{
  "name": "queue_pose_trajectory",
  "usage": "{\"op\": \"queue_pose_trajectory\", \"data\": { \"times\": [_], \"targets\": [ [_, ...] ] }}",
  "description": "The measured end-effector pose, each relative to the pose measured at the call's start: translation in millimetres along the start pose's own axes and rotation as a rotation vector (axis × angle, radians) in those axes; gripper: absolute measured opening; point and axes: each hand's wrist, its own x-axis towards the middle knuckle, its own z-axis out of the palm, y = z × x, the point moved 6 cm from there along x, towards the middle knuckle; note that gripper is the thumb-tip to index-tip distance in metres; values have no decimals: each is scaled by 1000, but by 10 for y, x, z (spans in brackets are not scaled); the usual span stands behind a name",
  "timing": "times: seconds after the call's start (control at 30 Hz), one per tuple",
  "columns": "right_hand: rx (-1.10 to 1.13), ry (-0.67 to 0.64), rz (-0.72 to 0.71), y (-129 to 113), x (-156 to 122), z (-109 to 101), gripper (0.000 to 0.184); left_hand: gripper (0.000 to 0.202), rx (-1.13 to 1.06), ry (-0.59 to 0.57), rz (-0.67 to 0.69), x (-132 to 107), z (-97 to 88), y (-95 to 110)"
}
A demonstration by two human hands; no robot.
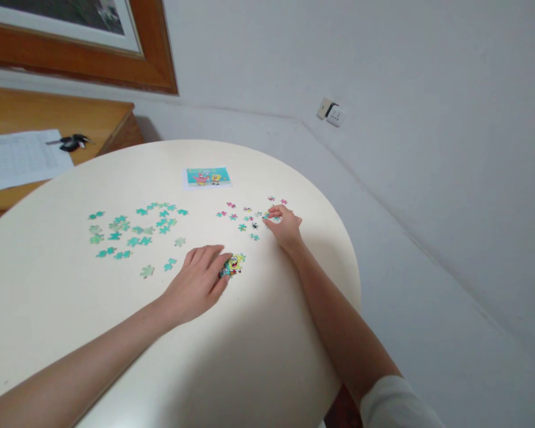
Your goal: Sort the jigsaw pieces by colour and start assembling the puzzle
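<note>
A small joined puzzle section (pixel 236 263) with a yellow cartoon face lies flat on the table. My left hand (pixel 199 282) rests at its left side, thumb and fingertips curled onto its edge and covering part of it. Up and to the right, my right hand (pixel 285 226) pinches a small green-teal puzzle piece (pixel 266 216) between thumb and forefinger, just over the loose pieces. Around those fingertips lie several loose pieces in pink, teal and yellow, among them a teal puzzle piece (pixel 254 237) and a pink puzzle piece (pixel 230 205).
Many teal and pale green pieces (pixel 134 241) are spread on the left of the round white table (pixel 116 368). A reference picture card (pixel 208 177) lies toward the back. A wooden desk (pixel 107 128) with papers (pixel 24 157) and keys (pixel 74 142) stands at the left, against the wall.
</note>
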Motion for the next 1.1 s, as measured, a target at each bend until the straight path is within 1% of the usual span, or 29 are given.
{"op": "queue_pose_trajectory", "data": {
  "times": [0.2, 0.43, 0.67, 0.8, 0.93, 1.1],
  "targets": [
    [42, -4, -6, -43, -18, 4, 18, 33, 2, 3, 7, -7, -4, 6],
    [146, 40, -25, -53, -24, -14, 9, 31, -34, 25, 10, 2, -35, 8],
    [334, 102, -98, -64, -25, -52, 11, 29, -161, 122, 160, 14, -171, 76],
    [355, 113, -127, -106, -57, -86, 11, 34, -157, 87, 201, 3, -150, 78],
    [345, 90, -132, -146, -98, -95, 11, 39, -149, 36, 252, -17, -121, 105],
    [313, 50, -146, -200, -128, -86, 10, 38, -118, -10, 309, -47, -86, 155]
  ]
}}
